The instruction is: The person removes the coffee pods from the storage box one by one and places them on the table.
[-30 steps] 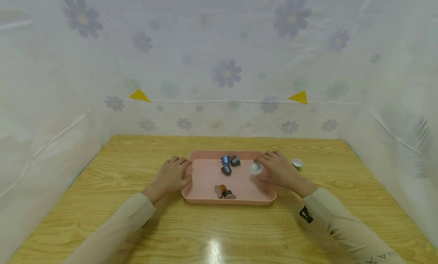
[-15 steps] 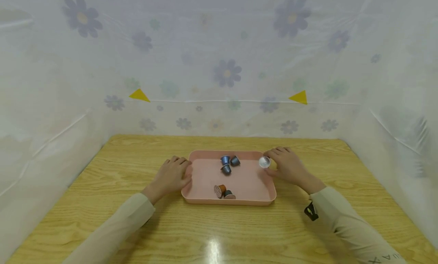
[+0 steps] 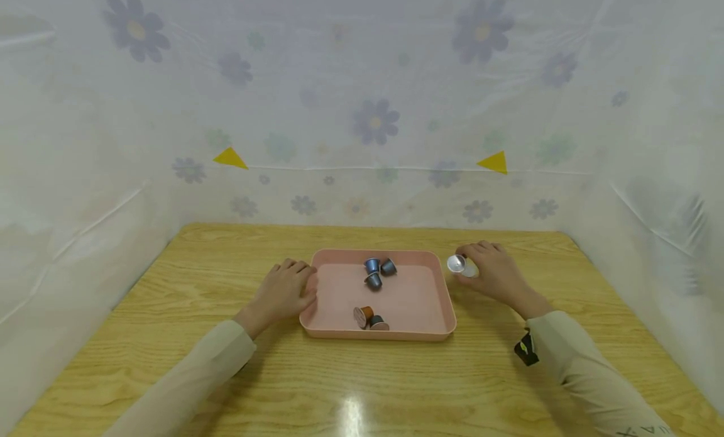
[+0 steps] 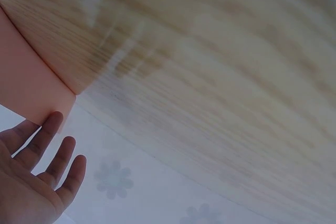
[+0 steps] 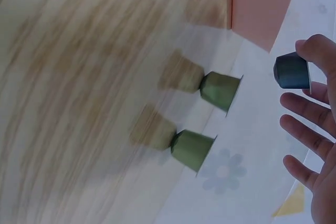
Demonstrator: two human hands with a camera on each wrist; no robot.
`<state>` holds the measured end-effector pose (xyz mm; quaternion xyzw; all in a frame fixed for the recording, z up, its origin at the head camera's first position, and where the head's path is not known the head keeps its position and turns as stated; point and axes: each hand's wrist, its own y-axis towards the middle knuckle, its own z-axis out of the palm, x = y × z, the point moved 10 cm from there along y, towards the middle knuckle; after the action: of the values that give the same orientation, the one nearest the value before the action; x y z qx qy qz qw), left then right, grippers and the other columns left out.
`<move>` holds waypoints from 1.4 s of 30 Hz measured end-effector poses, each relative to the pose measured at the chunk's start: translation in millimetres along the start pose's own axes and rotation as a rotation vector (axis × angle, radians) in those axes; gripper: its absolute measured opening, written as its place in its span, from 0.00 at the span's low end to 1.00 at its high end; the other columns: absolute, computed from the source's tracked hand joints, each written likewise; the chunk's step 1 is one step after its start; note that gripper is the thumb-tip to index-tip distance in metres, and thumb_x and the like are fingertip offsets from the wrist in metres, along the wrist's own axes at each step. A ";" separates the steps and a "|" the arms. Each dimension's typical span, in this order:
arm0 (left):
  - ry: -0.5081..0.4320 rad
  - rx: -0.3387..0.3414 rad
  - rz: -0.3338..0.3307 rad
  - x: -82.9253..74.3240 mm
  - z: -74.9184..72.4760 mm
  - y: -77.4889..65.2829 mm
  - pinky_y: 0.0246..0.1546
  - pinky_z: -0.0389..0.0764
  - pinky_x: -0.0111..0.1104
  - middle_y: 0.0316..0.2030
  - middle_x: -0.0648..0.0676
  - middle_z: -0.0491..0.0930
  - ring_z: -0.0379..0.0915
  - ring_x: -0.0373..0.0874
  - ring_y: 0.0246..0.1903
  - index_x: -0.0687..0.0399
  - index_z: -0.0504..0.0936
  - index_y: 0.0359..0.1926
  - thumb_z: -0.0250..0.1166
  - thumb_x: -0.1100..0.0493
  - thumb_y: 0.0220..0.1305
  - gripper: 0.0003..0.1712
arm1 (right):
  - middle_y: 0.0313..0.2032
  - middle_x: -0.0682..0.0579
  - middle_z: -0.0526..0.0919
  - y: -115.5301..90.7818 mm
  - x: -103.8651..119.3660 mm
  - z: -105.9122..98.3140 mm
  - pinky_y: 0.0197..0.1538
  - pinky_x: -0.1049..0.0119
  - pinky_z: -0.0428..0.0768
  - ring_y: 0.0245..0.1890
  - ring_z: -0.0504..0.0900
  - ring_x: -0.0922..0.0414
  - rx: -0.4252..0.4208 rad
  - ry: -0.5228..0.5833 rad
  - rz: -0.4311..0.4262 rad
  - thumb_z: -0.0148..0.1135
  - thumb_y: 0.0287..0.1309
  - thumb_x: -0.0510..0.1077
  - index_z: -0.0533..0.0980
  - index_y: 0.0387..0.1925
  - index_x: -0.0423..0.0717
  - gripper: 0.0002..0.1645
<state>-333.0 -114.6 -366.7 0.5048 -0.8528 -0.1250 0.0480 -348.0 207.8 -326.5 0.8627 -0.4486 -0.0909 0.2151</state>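
Observation:
My right hand (image 3: 496,273) is just right of the pink tray (image 3: 384,335), pinching a dark teal coffee capsule (image 5: 293,71) between thumb and forefinger. The other fingers are spread in the right wrist view. From the head, the held capsule shows its silvery lid. Two green coffee capsules (image 5: 220,90) stand on the table, lids up, below that hand; the head view mostly hides them. At the tray's left side rests my left hand (image 3: 285,289), fingers extended, with a fingertip (image 4: 55,116) against the tray's corner. Nothing else is in that hand.
Three blue and dark capsules (image 3: 374,280) lie grouped toward the back of the tray. Nearer its front wall are an orange-brown capsule (image 3: 366,313) and a dark one (image 3: 379,322). White flowered sheeting (image 3: 373,192) surrounds the wooden table (image 3: 226,387).
The right hand has carried its capsule rightward from over the tray, past its right rim, to above the table. The left hand and the tray have hardly moved.

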 end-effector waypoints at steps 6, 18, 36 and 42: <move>-0.003 -0.006 0.001 -0.1 0.0 -0.3 0.49 0.72 0.49 0.49 0.54 0.76 0.69 0.53 0.50 0.55 0.77 0.52 0.59 0.49 0.58 0.23 | 0.35 0.50 0.82 -7.4 -16.3 -1.4 0.44 0.46 0.71 0.38 0.77 0.50 0.001 -0.035 0.036 0.72 0.39 0.51 0.76 0.41 0.45 0.26; 0.003 -0.005 0.001 1.2 1.1 0.2 0.49 0.72 0.49 0.49 0.54 0.76 0.69 0.53 0.50 0.55 0.77 0.52 0.60 0.48 0.57 0.24 | 0.34 0.51 0.81 -22.3 -45.2 -1.7 0.44 0.46 0.69 0.38 0.76 0.49 0.001 -0.016 0.117 0.69 0.44 0.49 0.76 0.41 0.45 0.22; -0.002 -0.020 0.009 -0.5 -0.9 -0.4 0.48 0.73 0.49 0.48 0.54 0.77 0.70 0.53 0.50 0.55 0.77 0.51 0.60 0.49 0.57 0.23 | 0.38 0.46 0.80 -44.9 -80.3 -3.9 0.43 0.40 0.68 0.42 0.76 0.44 0.080 -0.012 0.277 0.63 0.51 0.54 0.74 0.45 0.44 0.23; -0.004 -0.012 0.009 -0.4 -0.4 -0.3 0.49 0.73 0.49 0.49 0.54 0.76 0.69 0.53 0.50 0.55 0.77 0.51 0.60 0.49 0.57 0.23 | 0.39 0.45 0.80 -51.8 -89.0 -3.5 0.42 0.40 0.68 0.39 0.76 0.44 0.087 -0.015 0.295 0.62 0.53 0.52 0.73 0.45 0.42 0.23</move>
<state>-332.5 -114.5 -366.4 0.5005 -0.8543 -0.1309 0.0499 -360.4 307.3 -350.0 0.7953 -0.5754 -0.0450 0.1853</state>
